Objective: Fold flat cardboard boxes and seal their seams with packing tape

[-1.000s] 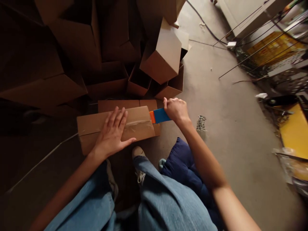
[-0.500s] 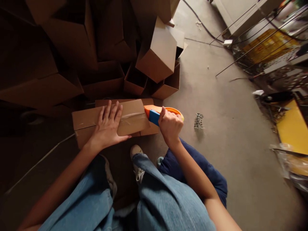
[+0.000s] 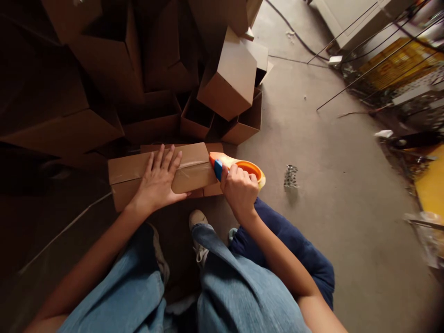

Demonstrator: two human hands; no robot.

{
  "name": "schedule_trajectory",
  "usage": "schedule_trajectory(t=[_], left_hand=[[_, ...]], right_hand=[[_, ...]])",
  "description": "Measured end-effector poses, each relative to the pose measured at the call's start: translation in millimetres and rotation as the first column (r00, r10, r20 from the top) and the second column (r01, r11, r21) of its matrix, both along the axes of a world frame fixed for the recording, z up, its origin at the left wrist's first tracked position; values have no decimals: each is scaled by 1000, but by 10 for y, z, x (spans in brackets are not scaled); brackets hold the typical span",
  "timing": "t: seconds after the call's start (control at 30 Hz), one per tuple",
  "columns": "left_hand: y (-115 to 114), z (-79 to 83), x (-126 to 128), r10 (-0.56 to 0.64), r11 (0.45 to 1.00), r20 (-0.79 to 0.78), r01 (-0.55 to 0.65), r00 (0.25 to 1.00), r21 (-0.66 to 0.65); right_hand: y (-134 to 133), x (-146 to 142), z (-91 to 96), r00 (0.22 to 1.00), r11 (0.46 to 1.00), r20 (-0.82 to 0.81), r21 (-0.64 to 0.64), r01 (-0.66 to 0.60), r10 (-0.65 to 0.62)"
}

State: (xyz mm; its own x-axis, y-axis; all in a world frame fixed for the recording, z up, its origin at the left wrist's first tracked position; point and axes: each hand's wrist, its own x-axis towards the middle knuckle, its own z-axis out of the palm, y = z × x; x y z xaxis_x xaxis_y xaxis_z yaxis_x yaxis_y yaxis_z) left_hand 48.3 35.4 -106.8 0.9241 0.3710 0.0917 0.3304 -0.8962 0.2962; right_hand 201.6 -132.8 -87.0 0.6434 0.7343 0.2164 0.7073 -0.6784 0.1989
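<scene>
My left hand (image 3: 157, 182) lies flat on top of a long cardboard box (image 3: 194, 173), fingers spread across its middle seam. A strip of clear tape shows along that seam towards the box's right end. My right hand (image 3: 240, 188) is wrapped around the blue handle of an orange tape dispenser (image 3: 222, 158). The dispenser's nose touches or is very close to the right end of the box, and its ring side points right. Beneath the box, partly hidden, lies another piece of cardboard (image 3: 212, 189).
Open cardboard boxes (image 3: 227, 85) are piled in front and to the left. A dark blue cushion-like bundle (image 3: 294, 245) lies by my right leg. On the concrete floor stands a small patterned roll-like object (image 3: 290, 176). Cables, thin rods and a yellow crate (image 3: 391, 64) are at the right.
My right hand has shifted slightly left and down, tilting the tape dispenser so more of its ring shows. My left hand stays flat on the box. The whole view has shifted a little.
</scene>
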Motion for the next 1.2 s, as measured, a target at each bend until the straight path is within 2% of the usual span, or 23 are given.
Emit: schedule_trajectory(t=[0.2,0.3,0.43,0.5,0.57,0.67,0.77,0.83,1.0,1.2], left_hand=[[52,-24,14,9,1000,11,-9,1000,4],[62,-41,8,21,1000,21,-21,1000,-1],[46,-59,-38,24,1000,41,-23,999,-12],[37,-68,-80,15,1000,56,-15,998,-6],[37,-76,-126,0,1000,68,0,998,5],[51,-83,-181,-19,1000,76,17,997,26],[63,-92,-208,-41,998,82,38,996,40],[61,-102,-219,-58,998,97,54,994,38],[48,-117,-250,-76,996,104,71,992,47],[55,-107,-252,-80,997,93,78,992,22]], right_hand=[[-124,-86,36,998,994,-48,-94,-47,42],[-167,-101,108,987,992,-158,-120,-41,22],[-280,-42,120,950,997,-309,-69,18,-38],[-378,74,71,916,997,-396,-21,67,-70],[-491,259,2,858,995,-512,48,84,-48],[-635,606,-100,713,979,-691,202,38,115],[-693,923,-179,582,950,-774,311,8,248],[-671,1081,-224,562,939,-779,344,15,277],[-507,1322,-312,586,916,-748,401,26,311],[-430,1506,-316,547,920,-767,390,-16,335]])
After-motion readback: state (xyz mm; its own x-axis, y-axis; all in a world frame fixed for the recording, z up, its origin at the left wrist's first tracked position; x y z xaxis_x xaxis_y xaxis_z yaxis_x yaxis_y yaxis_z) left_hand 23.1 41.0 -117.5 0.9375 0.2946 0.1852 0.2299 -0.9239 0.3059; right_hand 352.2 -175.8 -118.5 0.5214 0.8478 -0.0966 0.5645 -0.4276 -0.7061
